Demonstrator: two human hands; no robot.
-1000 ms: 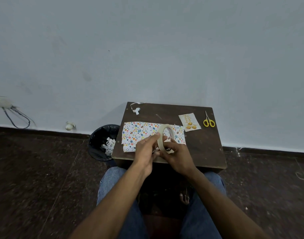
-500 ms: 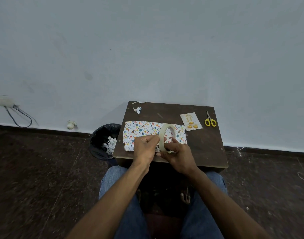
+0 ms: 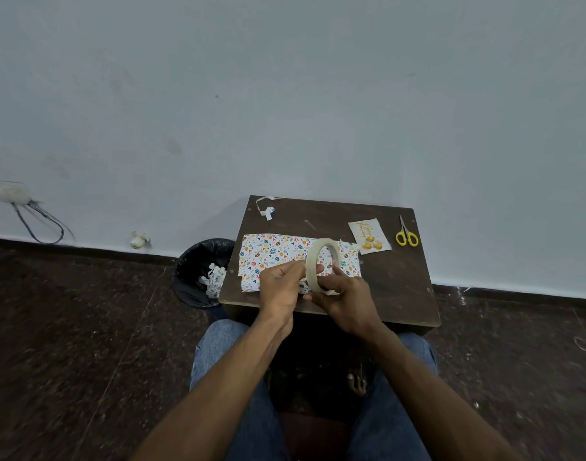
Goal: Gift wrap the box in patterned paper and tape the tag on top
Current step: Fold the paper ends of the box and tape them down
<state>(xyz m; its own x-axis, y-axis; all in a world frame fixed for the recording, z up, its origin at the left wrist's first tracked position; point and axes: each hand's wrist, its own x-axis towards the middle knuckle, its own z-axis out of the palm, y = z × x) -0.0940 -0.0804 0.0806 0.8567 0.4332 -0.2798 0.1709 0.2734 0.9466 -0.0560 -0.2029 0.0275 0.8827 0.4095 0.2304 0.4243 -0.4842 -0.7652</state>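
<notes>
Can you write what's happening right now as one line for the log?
step: pulling tape | right hand: holds tape roll | left hand: pinches its end | tag, scissors: on table

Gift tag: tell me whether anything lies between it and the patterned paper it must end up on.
Nothing visible. The cream gift tag lies flat on the dark wooden table, beside the patterned paper's far right corner. The yellow-handled scissors lie on its other side.
</notes>
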